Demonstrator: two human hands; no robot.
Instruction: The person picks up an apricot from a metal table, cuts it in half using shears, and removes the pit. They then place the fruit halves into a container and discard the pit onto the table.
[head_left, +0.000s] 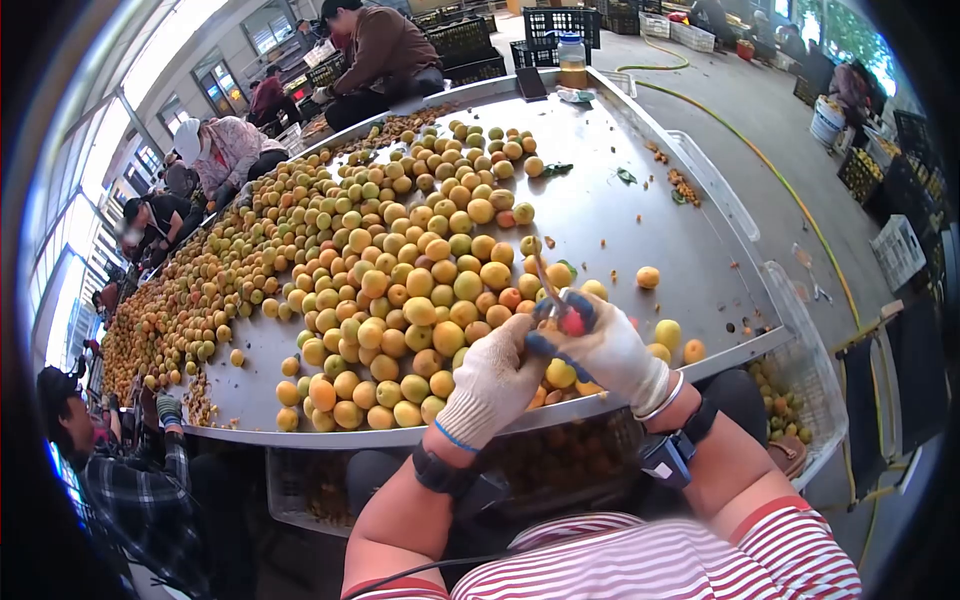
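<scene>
Both hands wear whitish knit gloves and meet over the near edge of the metal table (590, 170), which is covered with yellow-orange fruit like apricots (419, 311). My right hand (612, 350) is closed around a small tool (571, 321) with a red part; a thin, pointed piece rises beside it. Dark blue patches cover the fingers here. My left hand (497, 372) is closed, its fingertips pressed against the tool side of the right hand; I cannot tell what is in them. Loose fruit (561, 373) lies just beneath and beside the hands.
Plastic crates (815, 400) with fruit stand by the table's right side. A jar (572, 60) and a dark phone-like slab (531, 84) sit at the far corner. Several people work along the left and far sides, one in plaid (140, 500). A yellow hose (790, 185) crosses the floor.
</scene>
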